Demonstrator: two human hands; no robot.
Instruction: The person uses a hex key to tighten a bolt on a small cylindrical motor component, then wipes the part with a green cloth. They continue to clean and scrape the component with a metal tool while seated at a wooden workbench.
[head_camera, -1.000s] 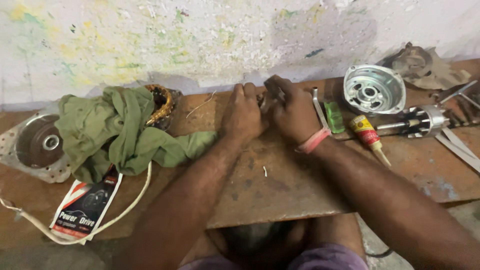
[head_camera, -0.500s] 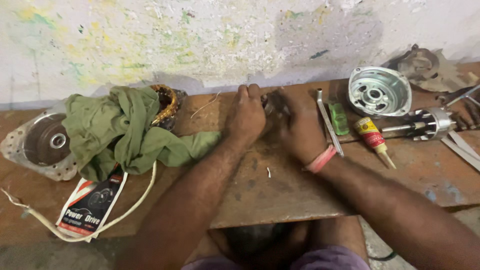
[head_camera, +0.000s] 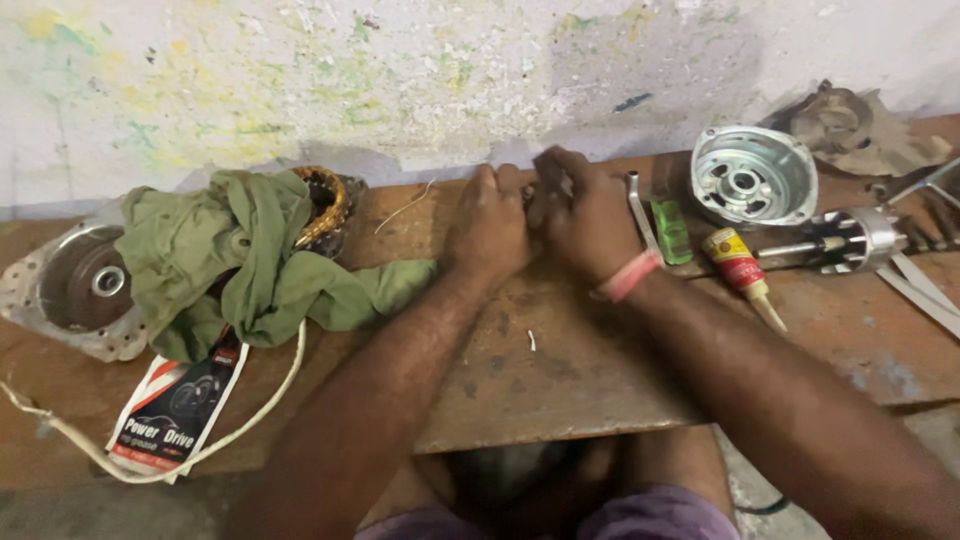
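My left hand and my right hand are pressed together at the back of the wooden bench, close to the wall. Both are curled around a small dark part that is almost wholly hidden between the fingers. A pink band sits on my right wrist. A bent metal tool and a green lighter-like piece lie just right of my right hand. The tip of a green cloth reaches toward my left wrist.
Under the cloth are a copper-wound stator and a round motor cover. To the right lie an aluminium housing, a rotor with shaft, a glue tube and a brown rag. A printed packet and white cord lie front left.
Both hands stay joined at the same spot on the bench, with the fingers shifting slightly around the hidden part. The head view has shifted a little.
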